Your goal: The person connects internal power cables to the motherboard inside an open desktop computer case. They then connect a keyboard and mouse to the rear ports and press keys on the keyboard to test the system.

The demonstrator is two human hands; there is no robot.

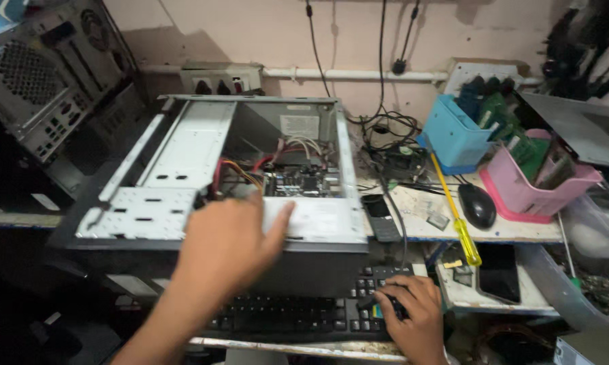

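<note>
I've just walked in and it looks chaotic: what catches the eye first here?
The open computer case in the middle, wires and circuit board exposed, with the left hand spread on its front edge. Below it, the right hand rests on a black keyboard. To the right lies a yellow-handled screwdriver.

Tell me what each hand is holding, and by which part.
Left hand lies flat on the open computer case, gripping nothing. Right hand closes on a small dark object over the keyboard; its grip point is hidden.
</note>
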